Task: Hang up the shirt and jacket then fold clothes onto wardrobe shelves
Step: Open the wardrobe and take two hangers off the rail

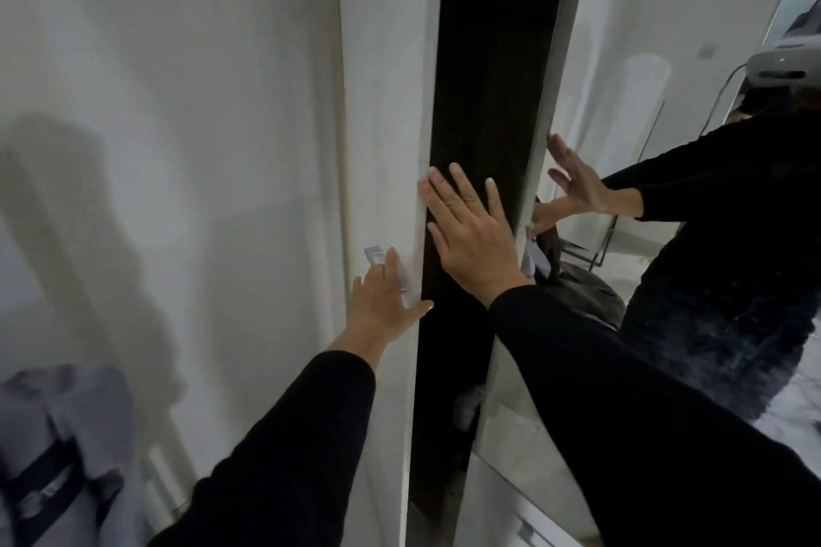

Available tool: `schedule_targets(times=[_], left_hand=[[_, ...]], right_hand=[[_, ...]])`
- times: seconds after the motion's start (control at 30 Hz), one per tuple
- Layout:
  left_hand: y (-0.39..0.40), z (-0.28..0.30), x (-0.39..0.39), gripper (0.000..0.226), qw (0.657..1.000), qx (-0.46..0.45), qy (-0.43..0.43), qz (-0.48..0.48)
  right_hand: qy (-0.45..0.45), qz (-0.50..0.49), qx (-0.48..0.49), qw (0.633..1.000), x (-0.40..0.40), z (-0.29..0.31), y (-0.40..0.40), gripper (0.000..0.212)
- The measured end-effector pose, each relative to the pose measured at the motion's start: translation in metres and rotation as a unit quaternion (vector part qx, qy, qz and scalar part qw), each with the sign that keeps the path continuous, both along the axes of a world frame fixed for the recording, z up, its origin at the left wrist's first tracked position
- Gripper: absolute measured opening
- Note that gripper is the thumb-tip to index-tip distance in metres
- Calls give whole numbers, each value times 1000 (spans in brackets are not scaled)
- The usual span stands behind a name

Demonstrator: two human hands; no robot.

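Observation:
A white wardrobe door [382, 102] stands on the left and a mirrored door [666, 58] on the right, with a narrow dark gap [488, 102] between them. My left hand [384, 302] reaches to the metal handle [377, 255] on the white door, fingers mostly straight against it. My right hand [471, 231] is spread flat with straight fingers across the gap, fingertips at the white door's edge. Inside the gap it is too dark to make out shelves or clothes.
A grey garment with dark straps [62, 449] lies at the bottom left. The mirror shows the reflection of a person in black [733, 235] and a thin metal rack [622, 213]. A plain white wall [155, 102] fills the left.

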State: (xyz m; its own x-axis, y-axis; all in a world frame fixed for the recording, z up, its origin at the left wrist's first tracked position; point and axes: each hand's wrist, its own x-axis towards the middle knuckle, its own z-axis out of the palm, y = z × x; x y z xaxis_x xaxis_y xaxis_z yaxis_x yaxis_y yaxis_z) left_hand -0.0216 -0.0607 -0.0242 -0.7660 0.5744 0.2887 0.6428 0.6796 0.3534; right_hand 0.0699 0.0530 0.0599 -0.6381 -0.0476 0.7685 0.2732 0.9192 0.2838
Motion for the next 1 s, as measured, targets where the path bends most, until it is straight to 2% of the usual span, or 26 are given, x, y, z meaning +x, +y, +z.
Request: schedule_targets(times=[0.13, 0.3, 0.47, 0.67, 0.83, 1.0], left_hand=[[-49, -5, -19, 91, 999, 28, 17, 1], [-99, -14, -39, 73, 993, 85, 71, 51], [-142, -15, -58, 98, 987, 99, 73, 103], [-178, -11, -89, 114, 976, 68, 99, 183], [-198, -7, -119, 114, 966, 68, 102, 229], [-214, -2, -153, 111, 952, 54, 101, 285]], right_hand=[[-9, 36, 20, 999, -22, 3, -44, 53], [-29, 78, 21, 996, -56, 9, -97, 54], [-48, 127, 13, 991, -95, 13, -138, 56], [-85, 175, 3, 981, -145, 15, -173, 60], [-125, 180, -16, 976, -195, 24, -185, 64], [-128, 216, -7, 968, -244, 30, -194, 65]])
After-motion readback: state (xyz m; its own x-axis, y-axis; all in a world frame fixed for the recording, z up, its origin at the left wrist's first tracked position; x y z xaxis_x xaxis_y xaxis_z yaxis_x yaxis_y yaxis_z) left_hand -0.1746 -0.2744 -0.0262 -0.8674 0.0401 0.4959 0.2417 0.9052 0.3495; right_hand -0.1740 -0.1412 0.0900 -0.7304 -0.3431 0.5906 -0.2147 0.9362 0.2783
